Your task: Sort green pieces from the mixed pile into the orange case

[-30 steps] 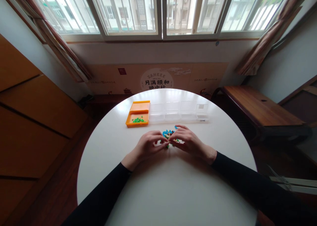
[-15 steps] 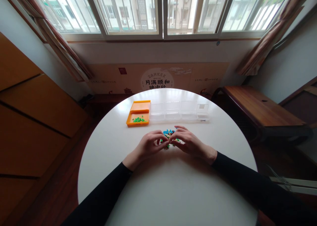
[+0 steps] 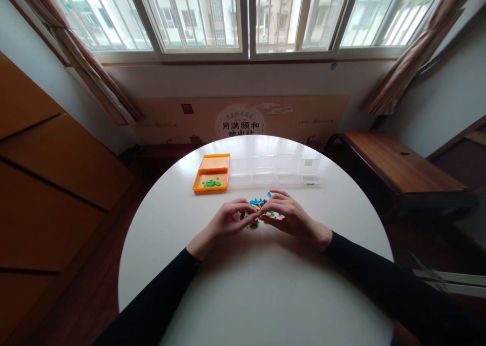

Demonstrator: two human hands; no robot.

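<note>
A person's left hand point(image 3: 228, 223) and right hand point(image 3: 290, 215), fingertips together, pick through a pile of coloured beads point(image 3: 258, 209) near an orange tray point(image 3: 211, 173) holding green ones.

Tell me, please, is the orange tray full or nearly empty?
Nearly empty: the orange tray holds only a small cluster of green pieces, with bare orange floor around them.

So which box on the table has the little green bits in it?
Look at the round white table, at its far side near the window. A row of small boxes sits there, past the left hand and right hand. It is the orange box at the left end; the clear boxes beside it look empty.
</note>
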